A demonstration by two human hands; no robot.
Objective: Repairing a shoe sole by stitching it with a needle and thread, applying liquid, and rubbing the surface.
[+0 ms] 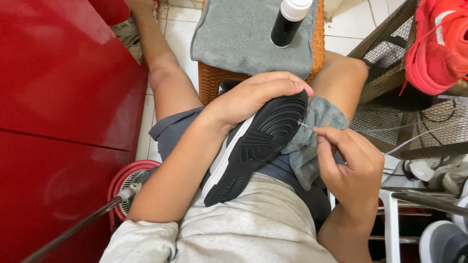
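Note:
A shoe with a black ribbed sole (pixel 253 146) and a white midsole edge lies sole-up on my lap. My left hand (pixel 253 95) wraps over its toe end and grips it. My right hand (pixel 348 160) pinches a thin needle (pixel 304 124) whose tip touches the sole's edge near the toe. A pale thread (pixel 414 139) runs from that hand off to the right. A grey cloth (pixel 312 141) lies on my right thigh under the shoe.
A stool covered by a grey towel (pixel 243 34) stands ahead, with a black bottle with a white cap (pixel 288 22) on it. A red cabinet (pixel 58 107) fills the left. A wire rack (pixel 390 53) with a red sneaker (pixel 438 44) is at right.

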